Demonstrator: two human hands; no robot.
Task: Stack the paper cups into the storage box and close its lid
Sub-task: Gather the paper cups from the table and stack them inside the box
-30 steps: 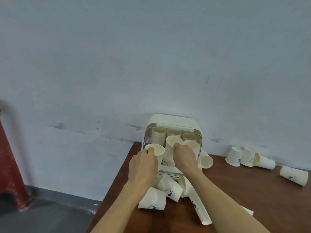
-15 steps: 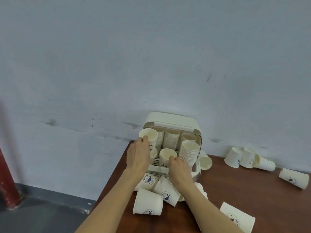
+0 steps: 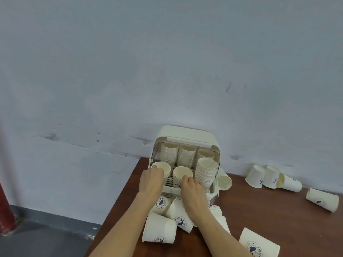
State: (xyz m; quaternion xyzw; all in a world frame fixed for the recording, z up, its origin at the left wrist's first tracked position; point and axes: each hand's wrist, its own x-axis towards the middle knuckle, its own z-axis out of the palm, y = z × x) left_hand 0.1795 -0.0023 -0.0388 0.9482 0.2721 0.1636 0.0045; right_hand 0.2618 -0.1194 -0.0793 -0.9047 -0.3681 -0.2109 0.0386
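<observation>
Brown wood table (image 3: pixel 259 216) against blue-grey wall (image 3: pixel 167 62), storage box (image 3: pixel 187 134) at table's back-left corner, touching wall.

L hand (image 3: pixel 151 179) fingers curled over near rim of cup (image 3: pixel 162 166) at box's front-left slot, cup upright, mouth up, sits on short stack. R hand (image 3: pixel 193 190) pinching near rim of cup (image 3: pixel 182 174) in front-middle slot, also upright, mouth up. Both grips narrow, thumbs hidden behind palms.

Front-right stack (image 3: pixel 206 171) tall, axis tilted slightly toward camera. Three rear stacks (image 3: pixel 186 154) under raised lid (image 3: pixel 189 140), lid swung up and back, box open toward camera.

Loose cups (image 3: pixel 159 230) on sides in front of box, under forearms, mouths mixed directions, blue logos visible. One cup (image 3: pixel 224 180) on side just right of box, mouth toward camera. Cup group (image 3: pixel 272 177) near wall at right: two inverted, one on side. Further single cup (image 3: pixel 322 200) on side, far right. Another (image 3: pixel 259 245) at bottom edge, partly cropped.

Red post (image 3: pixel 4 210) at left edge, grey floor (image 3: pixel 46 242) below.
</observation>
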